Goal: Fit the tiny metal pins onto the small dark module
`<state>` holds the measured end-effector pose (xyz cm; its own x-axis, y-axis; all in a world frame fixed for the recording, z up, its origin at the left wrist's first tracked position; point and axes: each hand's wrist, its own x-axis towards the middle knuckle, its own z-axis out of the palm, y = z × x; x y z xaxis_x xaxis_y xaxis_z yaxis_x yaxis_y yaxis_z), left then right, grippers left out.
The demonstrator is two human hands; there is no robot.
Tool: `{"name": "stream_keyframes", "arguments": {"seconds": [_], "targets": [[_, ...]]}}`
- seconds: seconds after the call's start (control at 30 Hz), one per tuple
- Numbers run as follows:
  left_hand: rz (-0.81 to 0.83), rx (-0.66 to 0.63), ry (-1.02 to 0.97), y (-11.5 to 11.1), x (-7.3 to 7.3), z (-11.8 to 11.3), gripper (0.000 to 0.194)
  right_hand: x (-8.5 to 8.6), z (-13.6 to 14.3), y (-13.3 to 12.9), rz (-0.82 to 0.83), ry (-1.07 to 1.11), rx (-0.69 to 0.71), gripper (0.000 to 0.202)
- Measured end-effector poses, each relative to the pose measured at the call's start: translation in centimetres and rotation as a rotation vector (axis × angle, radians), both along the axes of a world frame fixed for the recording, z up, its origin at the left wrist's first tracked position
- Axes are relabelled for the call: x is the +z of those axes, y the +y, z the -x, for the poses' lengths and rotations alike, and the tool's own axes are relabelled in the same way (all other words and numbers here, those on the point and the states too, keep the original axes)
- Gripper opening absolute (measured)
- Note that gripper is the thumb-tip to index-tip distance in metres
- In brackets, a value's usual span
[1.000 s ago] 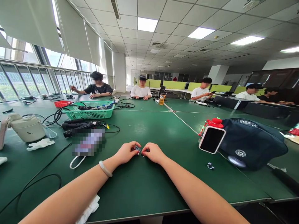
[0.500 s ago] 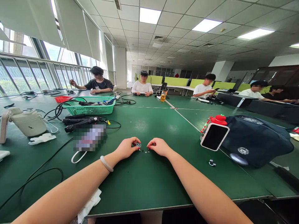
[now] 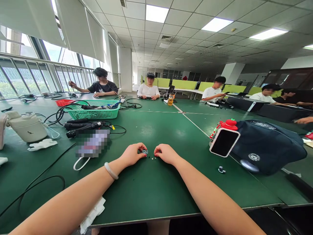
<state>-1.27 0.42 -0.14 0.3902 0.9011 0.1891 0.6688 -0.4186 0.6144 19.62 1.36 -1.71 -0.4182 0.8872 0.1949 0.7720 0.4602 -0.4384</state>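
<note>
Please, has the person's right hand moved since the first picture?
Yes. The right hand has shifted slightly rightward, toward the stationary smartphone, widening its gap from the left hand.

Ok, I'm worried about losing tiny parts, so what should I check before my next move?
1. Small board in left hand: ok, held at the fingertips.
2. Small pale piece in sight: ok, on the green table.
3. Small dark bit in sight: ok, between the hands.
4. Right hand holding nothing: cannot tell.
5. White tissue fully visible: not ok, left forearm partly hides it.
</note>
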Motion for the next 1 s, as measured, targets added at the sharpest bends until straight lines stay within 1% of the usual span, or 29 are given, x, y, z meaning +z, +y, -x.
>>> {"name": "stream_keyframes", "arguments": {"seconds": [0.2, 0.4, 0.5, 0.57, 0.7, 0.87, 1.0], "targets": [[0.012, -0.005, -0.017, 0.0, -0.1, -0.1, 0.022, 0.0, 0.6, 0.0, -0.044, -0.042, 0.007, 0.011], [0.041, 0.000, -0.033, -0.1, 0.0, -0.1, 0.023, -0.6, 1.0, 0.1, -0.088, -0.064, 0.005, 0.012], [0.052, 0.005, -0.043, -0.2, 0.0, -0.1, 0.023, -0.6, 1.3, -0.2, -0.110, -0.053, -0.011, 0.012], [0.055, 0.006, -0.045, -0.2, 0.0, -0.2, 0.023, -0.3, 1.8, -0.6, -0.136, 0.001, -0.017, 0.012], [0.055, -0.012, -0.052, -0.1, -0.1, -0.2, 0.022, 0.3, 2.8, -1.5, -0.211, 0.136, 0.042, 0.013], [0.077, -0.080, -0.118, 0.0, -0.2, -0.2, 0.019, 0.2, 3.5, -1.8, -0.264, 0.079, 0.087, 0.013], [0.084, -0.090, -0.144, 0.0, -0.2, -0.2, 0.019, 0.2, 3.5, -1.7, -0.274, 0.073, 0.113, 0.011]]}}
